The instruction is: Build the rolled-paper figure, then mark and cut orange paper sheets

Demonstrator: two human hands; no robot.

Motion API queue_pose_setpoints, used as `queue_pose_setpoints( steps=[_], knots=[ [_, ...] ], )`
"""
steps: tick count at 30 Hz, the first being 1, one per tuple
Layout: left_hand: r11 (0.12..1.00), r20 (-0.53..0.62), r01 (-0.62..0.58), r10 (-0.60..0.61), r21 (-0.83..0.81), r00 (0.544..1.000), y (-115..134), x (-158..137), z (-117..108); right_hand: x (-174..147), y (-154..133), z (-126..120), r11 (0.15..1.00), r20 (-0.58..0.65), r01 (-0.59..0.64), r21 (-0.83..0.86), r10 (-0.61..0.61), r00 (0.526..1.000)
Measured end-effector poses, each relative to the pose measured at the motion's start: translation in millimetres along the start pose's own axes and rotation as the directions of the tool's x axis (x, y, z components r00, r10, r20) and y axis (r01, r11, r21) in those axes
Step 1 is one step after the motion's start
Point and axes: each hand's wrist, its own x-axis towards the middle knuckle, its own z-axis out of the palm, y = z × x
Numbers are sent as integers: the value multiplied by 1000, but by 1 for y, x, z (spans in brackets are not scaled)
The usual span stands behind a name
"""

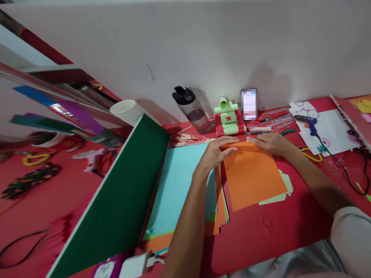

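Note:
A sheet of orange paper (pixel 255 175) lies in front of me on the red table, its far edge between my two hands. My left hand (pixel 215 152) holds the far left corner, with the thumb over the sheet and the fingers along its edge. At the far right part of that edge, my right hand (pixel 271 143) has its fingers on the paper; its thumb is hidden. Pale green paper scraps (pixel 285 187) stick out from under the sheet's right side. Left of it lies a stack of coloured paper with a light blue sheet (pixel 181 170) on top.
A green board (pixel 116 200) stands tilted at the left. Along the wall are a water bottle (pixel 194 112), a green and red paper model (pixel 228 117) and a phone (pixel 249 104). A blue glue gun (pixel 311 125) with a black cord lies at the right. Sticks (pixel 191 139) lie behind the stack.

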Motion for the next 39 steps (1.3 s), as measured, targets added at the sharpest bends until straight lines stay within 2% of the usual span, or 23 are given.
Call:
queue_pose_setpoints(
  steps=[6,10,14,17,23,26,31,35,39],
  knots=[
    [982,-32,-171,174,81,984,-4,-1,3,3,-6,2,982,112,-122,145,106,988],
    [962,0,-233,235,145,972,-3,-3,7,6,-12,0,935,210,-240,259,188,959],
    [950,33,-283,281,130,959,-6,-4,12,9,-18,-2,907,292,-327,264,248,924],
    [954,39,-284,281,93,959,-9,-4,14,10,-21,-1,923,303,-312,226,238,923],
    [977,-1,-202,202,68,979,-8,-1,15,12,-23,4,965,202,-249,84,228,952],
    [994,-10,-106,106,28,994,-2,1,14,12,-24,4,966,157,-251,54,240,958],
    [987,35,105,-101,-120,994,14,2,5,12,-23,-1,937,123,-336,98,324,938],
    [955,52,171,-164,-241,985,24,-1,-5,10,-20,2,926,91,-350,140,340,936],
    [928,90,264,-249,-264,964,25,-4,-12,8,-15,8,931,-32,-323,169,333,943]
  ],
)
